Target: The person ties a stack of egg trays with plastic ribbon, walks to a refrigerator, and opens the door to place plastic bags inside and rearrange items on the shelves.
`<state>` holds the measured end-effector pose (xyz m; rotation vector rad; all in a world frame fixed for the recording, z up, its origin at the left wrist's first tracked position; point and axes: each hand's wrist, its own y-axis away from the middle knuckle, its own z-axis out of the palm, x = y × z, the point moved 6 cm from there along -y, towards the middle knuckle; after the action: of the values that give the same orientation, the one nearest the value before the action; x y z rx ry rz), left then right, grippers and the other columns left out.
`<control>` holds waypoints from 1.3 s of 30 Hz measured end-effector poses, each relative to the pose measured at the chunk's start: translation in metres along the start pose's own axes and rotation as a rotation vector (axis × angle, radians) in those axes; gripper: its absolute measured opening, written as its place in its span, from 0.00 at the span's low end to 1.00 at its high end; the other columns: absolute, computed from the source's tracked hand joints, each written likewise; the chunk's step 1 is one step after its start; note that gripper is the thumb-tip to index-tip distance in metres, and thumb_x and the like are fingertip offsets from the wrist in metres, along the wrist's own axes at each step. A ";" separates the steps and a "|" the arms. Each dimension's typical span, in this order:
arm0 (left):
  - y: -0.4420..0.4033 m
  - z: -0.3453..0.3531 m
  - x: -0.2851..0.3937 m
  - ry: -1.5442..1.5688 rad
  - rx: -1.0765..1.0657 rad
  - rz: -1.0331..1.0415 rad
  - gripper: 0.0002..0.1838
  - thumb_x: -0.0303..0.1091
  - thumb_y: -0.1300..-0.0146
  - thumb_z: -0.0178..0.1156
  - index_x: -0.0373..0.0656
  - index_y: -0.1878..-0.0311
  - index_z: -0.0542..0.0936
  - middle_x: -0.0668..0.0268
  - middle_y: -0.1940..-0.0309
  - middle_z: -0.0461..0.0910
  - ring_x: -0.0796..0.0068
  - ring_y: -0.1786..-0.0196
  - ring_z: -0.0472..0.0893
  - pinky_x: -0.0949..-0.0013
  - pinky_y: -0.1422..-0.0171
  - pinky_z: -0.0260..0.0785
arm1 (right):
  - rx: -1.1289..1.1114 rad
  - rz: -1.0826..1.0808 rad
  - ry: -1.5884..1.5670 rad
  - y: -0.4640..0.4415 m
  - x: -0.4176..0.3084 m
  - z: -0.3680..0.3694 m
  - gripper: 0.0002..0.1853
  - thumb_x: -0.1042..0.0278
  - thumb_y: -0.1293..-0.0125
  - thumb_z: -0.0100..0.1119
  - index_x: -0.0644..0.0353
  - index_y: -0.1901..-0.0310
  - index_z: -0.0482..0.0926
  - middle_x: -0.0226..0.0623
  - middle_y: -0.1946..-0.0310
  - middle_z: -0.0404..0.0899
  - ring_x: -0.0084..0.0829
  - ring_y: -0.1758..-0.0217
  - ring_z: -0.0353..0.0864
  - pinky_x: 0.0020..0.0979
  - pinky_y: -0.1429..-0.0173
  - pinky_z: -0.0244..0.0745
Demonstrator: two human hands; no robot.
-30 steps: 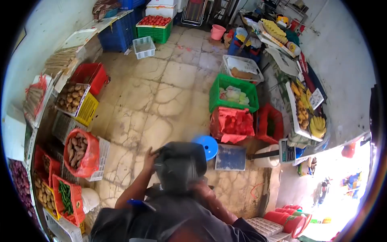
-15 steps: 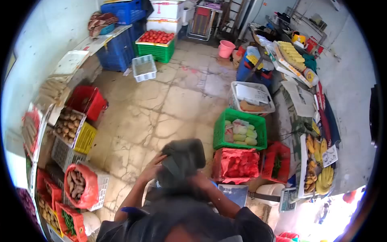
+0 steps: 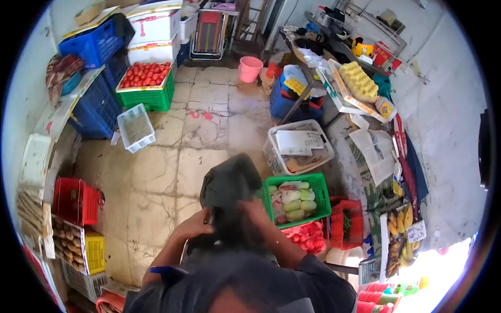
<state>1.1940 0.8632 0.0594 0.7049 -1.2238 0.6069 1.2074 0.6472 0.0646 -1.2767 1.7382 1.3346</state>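
Observation:
In front of my body is a dark grey-green, bag-like thing [image 3: 229, 185], soft-looking and partly blurred. My left hand [image 3: 197, 225] is at its left side, fingers closed on its lower edge. On the other side, my right hand [image 3: 255, 214] reaches up against the dark thing; motion smears its fingers, so their grip is unclear. The lower part of the thing is blurred and hidden near my head and chest. Just right of my right hand stands a green crate [image 3: 326, 208] with pale green, wrapped produce [image 3: 300, 203].
Red bagged produce [image 3: 308, 237] and a red crate [image 3: 352, 245] stand right. A white basket [image 3: 329, 159] is beyond. At left are a red basket [image 3: 78, 201] and potatoes [image 3: 68, 242] over a yellow crate [image 3: 95, 253]. Tomatoes [image 3: 146, 74], a grey tray [image 3: 136, 128] and a pink bucket [image 3: 250, 69] stand farther off.
The view has turned and tilted, so the room's crates have shifted left and down. The dark thing now stands higher and more upright, with both my hands still at its sides.

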 end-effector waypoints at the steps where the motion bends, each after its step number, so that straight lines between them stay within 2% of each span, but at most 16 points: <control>1: -0.020 -0.010 0.010 -0.039 0.023 0.011 0.60 0.57 0.56 0.74 0.30 0.26 0.58 0.47 0.32 0.70 0.56 0.29 0.70 0.59 0.26 0.60 | 0.045 -0.024 0.009 -0.025 0.005 -0.007 0.23 0.56 0.36 0.61 0.68 0.48 0.81 0.51 0.61 0.83 0.41 0.58 0.83 0.42 0.53 0.76; 4: -0.101 -0.035 0.052 -0.599 0.022 -0.064 0.58 0.59 0.58 0.75 0.30 0.31 0.63 0.41 0.39 0.75 0.46 0.35 0.75 0.55 0.32 0.67 | 0.167 -0.200 0.257 -0.105 0.004 -0.027 0.26 0.51 0.35 0.61 0.67 0.47 0.81 0.56 0.59 0.81 0.47 0.57 0.82 0.44 0.53 0.75; 8: -0.213 -0.079 0.075 -0.596 0.291 -0.219 0.48 0.55 0.55 0.77 0.30 0.38 0.72 0.43 0.54 0.83 0.43 0.47 0.82 0.55 0.43 0.74 | 0.205 -0.054 0.237 -0.206 -0.035 -0.053 0.30 0.44 0.36 0.61 0.66 0.46 0.80 0.60 0.56 0.79 0.53 0.53 0.80 0.47 0.49 0.73; 11: -0.295 -0.129 0.061 -0.388 0.463 -0.112 0.29 0.40 0.50 0.76 0.31 0.49 0.80 0.49 0.57 0.86 0.57 0.52 0.85 0.60 0.46 0.76 | 0.015 -0.013 -0.014 -0.267 -0.105 -0.093 0.32 0.40 0.36 0.62 0.64 0.45 0.79 0.60 0.52 0.79 0.54 0.45 0.78 0.48 0.41 0.70; 13: -0.335 -0.141 0.089 -0.218 0.546 0.029 0.20 0.33 0.49 0.74 0.32 0.56 0.82 0.57 0.61 0.86 0.70 0.55 0.84 0.63 0.49 0.76 | 0.003 -0.252 0.043 -0.324 -0.121 -0.112 0.31 0.42 0.36 0.64 0.66 0.46 0.79 0.54 0.55 0.82 0.47 0.48 0.81 0.43 0.42 0.73; 14: -0.372 -0.154 0.100 -0.305 0.580 0.082 0.16 0.31 0.48 0.71 0.33 0.58 0.83 0.58 0.62 0.87 0.69 0.58 0.84 0.63 0.52 0.76 | 0.004 -0.383 0.075 -0.356 -0.133 -0.125 0.31 0.42 0.36 0.65 0.67 0.47 0.79 0.51 0.57 0.84 0.44 0.50 0.83 0.41 0.43 0.74; 15: -0.388 -0.161 0.104 -0.310 0.582 0.033 0.15 0.31 0.47 0.70 0.33 0.57 0.84 0.59 0.62 0.87 0.70 0.60 0.84 0.63 0.53 0.76 | -0.141 -0.263 0.133 -0.370 -0.158 -0.142 0.27 0.48 0.34 0.66 0.65 0.45 0.78 0.51 0.54 0.83 0.42 0.48 0.82 0.39 0.40 0.74; 19: -0.498 -0.233 0.121 -0.363 0.671 0.032 0.13 0.29 0.45 0.66 0.32 0.58 0.84 0.62 0.66 0.85 0.72 0.65 0.82 0.65 0.57 0.75 | 0.204 -0.492 0.115 -0.433 -0.196 -0.252 0.22 0.56 0.33 0.64 0.64 0.45 0.78 0.47 0.52 0.83 0.37 0.47 0.82 0.36 0.41 0.74; 24: -0.649 -0.244 0.281 -0.485 0.864 0.318 0.18 0.37 0.45 0.72 0.30 0.61 0.83 0.55 0.68 0.85 0.67 0.65 0.81 0.60 0.56 0.72 | 0.595 -0.414 -0.074 -0.473 -0.134 -0.390 0.20 0.63 0.34 0.63 0.65 0.44 0.79 0.37 0.57 0.83 0.25 0.58 0.81 0.27 0.55 0.77; 28: -0.806 -0.245 0.369 -0.365 0.843 0.640 0.21 0.40 0.44 0.73 0.30 0.57 0.83 0.55 0.65 0.86 0.65 0.63 0.82 0.61 0.53 0.73 | 0.674 0.017 -0.042 -0.485 -0.017 -0.426 0.19 0.59 0.34 0.65 0.66 0.49 0.82 0.35 0.65 0.84 0.26 0.63 0.80 0.30 0.59 0.77; 32: -0.970 -0.226 0.454 -0.425 0.820 0.894 0.21 0.41 0.44 0.75 0.31 0.59 0.83 0.53 0.64 0.87 0.64 0.64 0.82 0.62 0.52 0.73 | 0.668 0.183 0.370 -0.483 0.164 -0.382 0.15 0.60 0.31 0.58 0.60 0.51 0.82 0.40 0.65 0.84 0.33 0.64 0.83 0.36 0.61 0.77; 34: -1.043 -0.200 0.481 -0.234 0.699 1.059 0.20 0.41 0.44 0.76 0.32 0.64 0.82 0.54 0.68 0.86 0.67 0.67 0.81 0.62 0.55 0.73 | 0.528 0.134 0.877 -0.472 0.242 -0.317 0.13 0.61 0.30 0.53 0.57 0.53 0.82 0.42 0.64 0.84 0.37 0.64 0.85 0.40 0.61 0.77; 36: -1.123 -0.179 0.485 -0.257 0.679 0.972 0.20 0.42 0.46 0.76 0.33 0.69 0.81 0.54 0.72 0.84 0.61 0.68 0.82 0.60 0.57 0.73 | 0.668 0.116 0.771 -0.451 0.303 -0.253 0.10 0.63 0.33 0.55 0.55 0.56 0.82 0.42 0.64 0.83 0.40 0.67 0.85 0.42 0.64 0.78; 37: -1.165 -0.164 0.480 -0.349 0.688 1.017 0.20 0.43 0.46 0.76 0.34 0.71 0.80 0.53 0.73 0.83 0.56 0.67 0.83 0.58 0.58 0.73 | 0.503 0.215 -0.189 -0.446 0.360 -0.208 0.09 0.64 0.34 0.55 0.56 0.57 0.81 0.42 0.64 0.83 0.41 0.69 0.85 0.42 0.64 0.78; 38: -1.198 -0.146 0.475 -0.438 0.692 1.067 0.20 0.43 0.47 0.76 0.34 0.72 0.80 0.52 0.74 0.83 0.51 0.67 0.83 0.55 0.58 0.73 | 0.592 0.427 -1.094 -0.433 0.411 -0.161 0.08 0.65 0.34 0.56 0.56 0.58 0.80 0.42 0.64 0.83 0.42 0.70 0.84 0.41 0.65 0.79; 39: -1.218 -0.120 0.472 -0.544 0.657 1.027 0.23 0.47 0.50 0.76 0.35 0.74 0.80 0.50 0.72 0.83 0.46 0.64 0.83 0.52 0.56 0.72 | 0.739 0.524 -0.829 -0.413 0.351 -0.164 0.08 0.64 0.34 0.57 0.57 0.58 0.80 0.42 0.64 0.84 0.41 0.69 0.85 0.40 0.66 0.79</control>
<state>2.2904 0.1871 0.3073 0.7706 -1.9152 1.8085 1.4794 0.3632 -0.3432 0.1585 1.6893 1.0544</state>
